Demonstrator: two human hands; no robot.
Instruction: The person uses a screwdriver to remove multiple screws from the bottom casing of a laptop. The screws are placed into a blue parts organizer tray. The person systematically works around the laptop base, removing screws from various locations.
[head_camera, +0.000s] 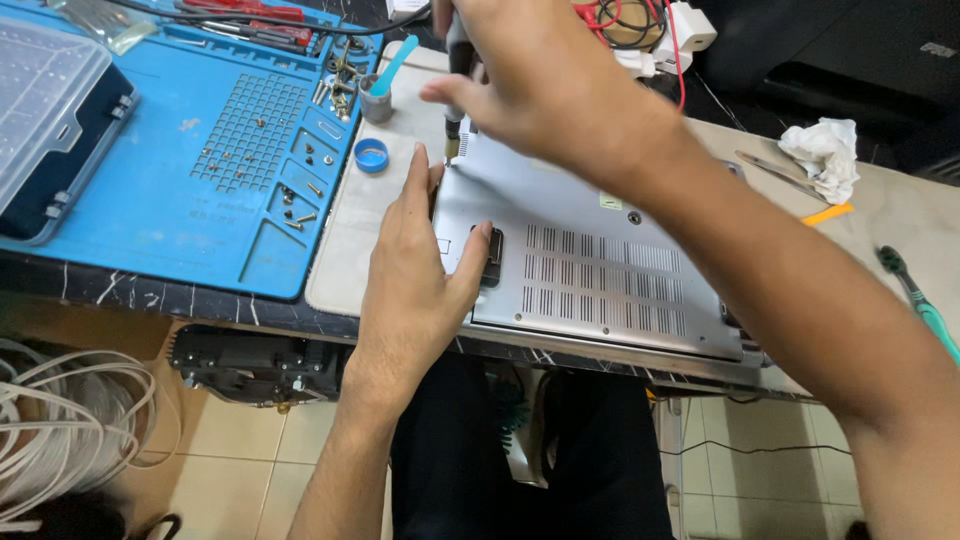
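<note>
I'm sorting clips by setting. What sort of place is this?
Probably an electronics repair bench: a silver laptop lies bottom-up, a blue silicone work mat holds loose screws, and the right hand holds a slim screwdriver.

The laptop (590, 270) lies upside down on the desk (900, 215) before me; the work mat (170, 200) sits to its left, the crumpled tissue (822, 150) behind right.
</note>
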